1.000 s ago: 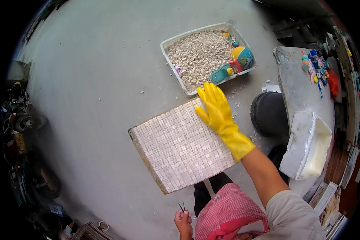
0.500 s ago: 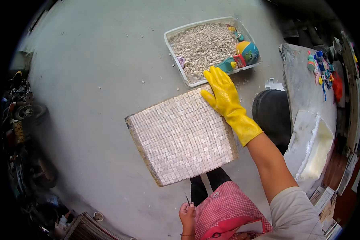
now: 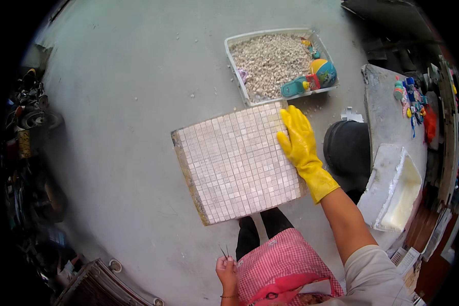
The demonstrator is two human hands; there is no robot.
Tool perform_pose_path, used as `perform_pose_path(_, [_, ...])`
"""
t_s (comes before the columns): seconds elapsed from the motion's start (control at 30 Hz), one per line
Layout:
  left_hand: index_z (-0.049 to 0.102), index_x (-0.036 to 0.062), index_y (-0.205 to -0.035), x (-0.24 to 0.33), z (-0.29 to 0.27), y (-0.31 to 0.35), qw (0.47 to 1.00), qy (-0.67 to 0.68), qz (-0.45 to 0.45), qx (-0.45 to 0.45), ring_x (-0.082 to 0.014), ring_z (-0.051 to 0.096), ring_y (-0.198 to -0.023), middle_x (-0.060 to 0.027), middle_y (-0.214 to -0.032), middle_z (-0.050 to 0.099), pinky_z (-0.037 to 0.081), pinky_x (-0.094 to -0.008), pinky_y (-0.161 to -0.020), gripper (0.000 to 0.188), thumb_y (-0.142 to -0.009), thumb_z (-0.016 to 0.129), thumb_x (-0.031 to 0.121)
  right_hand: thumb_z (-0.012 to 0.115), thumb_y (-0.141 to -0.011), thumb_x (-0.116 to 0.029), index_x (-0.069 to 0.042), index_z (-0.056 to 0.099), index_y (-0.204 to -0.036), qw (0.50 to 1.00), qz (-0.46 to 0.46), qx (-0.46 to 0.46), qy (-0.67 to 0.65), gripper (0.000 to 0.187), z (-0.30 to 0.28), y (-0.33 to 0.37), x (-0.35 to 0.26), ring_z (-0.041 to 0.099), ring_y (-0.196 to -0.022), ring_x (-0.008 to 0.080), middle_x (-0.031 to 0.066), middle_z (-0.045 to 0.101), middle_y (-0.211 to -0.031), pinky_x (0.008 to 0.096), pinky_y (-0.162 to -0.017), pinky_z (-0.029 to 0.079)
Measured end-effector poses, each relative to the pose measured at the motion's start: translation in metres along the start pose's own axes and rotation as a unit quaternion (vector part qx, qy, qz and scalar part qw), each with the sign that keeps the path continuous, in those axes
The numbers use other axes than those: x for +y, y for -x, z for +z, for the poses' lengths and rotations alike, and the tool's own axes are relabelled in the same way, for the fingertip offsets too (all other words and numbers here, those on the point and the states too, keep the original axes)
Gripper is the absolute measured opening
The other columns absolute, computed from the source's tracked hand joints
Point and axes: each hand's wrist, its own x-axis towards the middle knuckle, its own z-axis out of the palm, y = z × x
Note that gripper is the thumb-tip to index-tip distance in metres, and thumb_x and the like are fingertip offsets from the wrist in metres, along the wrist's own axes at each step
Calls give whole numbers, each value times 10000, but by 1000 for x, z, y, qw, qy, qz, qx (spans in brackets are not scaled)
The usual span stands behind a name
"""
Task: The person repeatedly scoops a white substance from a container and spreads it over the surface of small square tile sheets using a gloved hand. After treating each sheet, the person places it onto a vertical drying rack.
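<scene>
A square board of small pale mosaic tiles (image 3: 234, 166), laid in a tight grid, stands in front of my legs. My right hand (image 3: 306, 148), in a yellow rubber glove, rests along its right edge. The fingers are stretched out and the thumb is spread over the tiles. Low in the view, my bare left hand (image 3: 226, 271) pinches dark tweezers (image 3: 223, 252), their two tips pointing up and apart. The tweezers are clear of the board.
Beyond the board sits a white plastic bin (image 3: 235, 76) of loose tile pieces (image 3: 270, 61), with a ball (image 3: 324, 72) and toys. At right are a black round container (image 3: 347, 148), a grey table (image 3: 387, 112) and a foam box (image 3: 380, 188). Dark clutter lines the left.
My right hand has slid from the board's far right corner a little down its right edge. The tweezers' tips now show wider apart. The whole view has shifted slightly.
</scene>
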Motion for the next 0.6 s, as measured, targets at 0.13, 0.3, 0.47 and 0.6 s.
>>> perform_pose_path(0.13, [480, 72, -838, -5, -5, 1, 1000, 2, 10, 21, -30, 343, -456, 16, -626, 476, 249, -178, -403, 72, -863, 543, 95, 605, -776, -213, -23, 485, -1238, 999, 33, 2, -26, 514, 16, 6, -75, 398, -1211, 342, 191, 437, -1299, 412, -1055, 263])
perform_pose_path(0.3, [480, 60, -845, 19, 2, 5, 999, -49, 12, 0, -24, 343, -449, 15, -613, 480, 250, -173, -400, 71, -871, 535, 96, 648, -731, -276, -45, 513, -1207, 965, -107, -52, -233, 546, 60, 62, -212, 447, -1182, 279, 143, 487, -1264, 379, -1048, 296])
perform_pose_path(0.47, [473, 86, -846, 14, -28, -1, 999, -29, 4, 25, -30, 339, -448, 11, -630, 481, 242, -172, -386, 75, -864, 542, 109, 635, -739, -226, -50, 515, -1208, 989, -35, -81, -117, 516, 30, 87, -128, 468, -1161, 284, 148, 501, -1251, 402, -1029, 306])
perform_pose_path(0.6, [466, 98, -836, 6, -32, 3, 1000, 3, -9, 2, -34, 340, -450, 10, -638, 480, 244, -173, -384, 81, -862, 542, 109, 547, -827, -216, -16, 502, -1218, 994, 86, 16, 62, 441, -28, 113, -27, 432, -1168, 375, 222, 475, -1253, 448, -1010, 296])
